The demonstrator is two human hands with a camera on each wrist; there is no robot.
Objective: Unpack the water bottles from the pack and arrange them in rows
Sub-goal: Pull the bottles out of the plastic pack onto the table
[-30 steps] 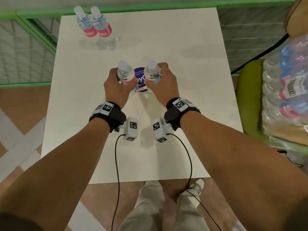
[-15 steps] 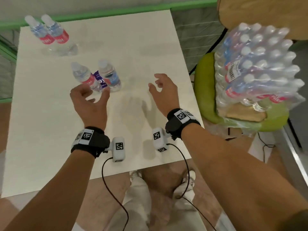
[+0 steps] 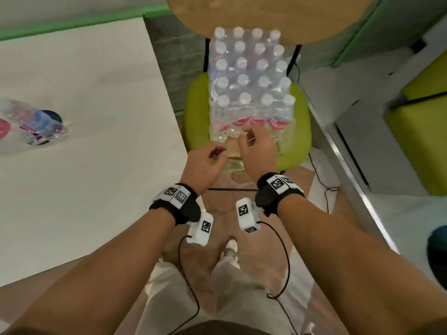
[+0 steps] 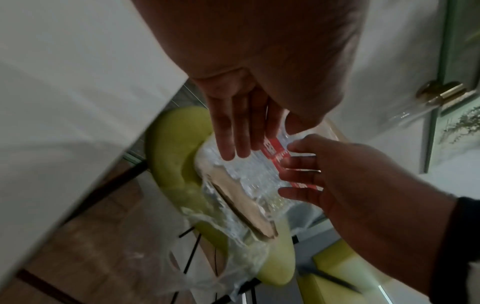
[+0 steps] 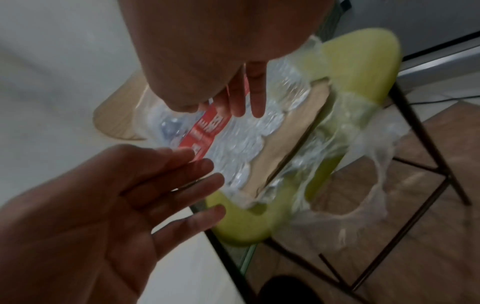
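A shrink-wrapped pack of water bottles (image 3: 249, 81) with white caps and red labels stands on a green chair seat (image 3: 196, 112). Its front wrap is torn open, and a cardboard base (image 4: 241, 205) shows beneath. My left hand (image 3: 215, 153) hovers at the pack's lower front left, fingers relaxed and holding nothing. My right hand (image 3: 251, 139) reaches the front row of bottles with its fingers spread. The wrist views show the left fingers (image 4: 233, 133) and right fingers (image 5: 241, 98) straight, close to the pack (image 5: 233, 144). Two unpacked bottles (image 3: 31, 126) stand on the white table (image 3: 96, 93).
The table edge runs just left of the chair. A wooden chair back (image 3: 266, 15) rises behind the pack. Torn plastic (image 5: 363, 164) hangs off the seat front. Another green seat (image 3: 416, 131) stands at the right. Cables and my feet lie on the floor below.
A second ago each hand held a bottle on the table. Both let go, the bottles stayed standing there, and both hands swung right to the pack on the chair.
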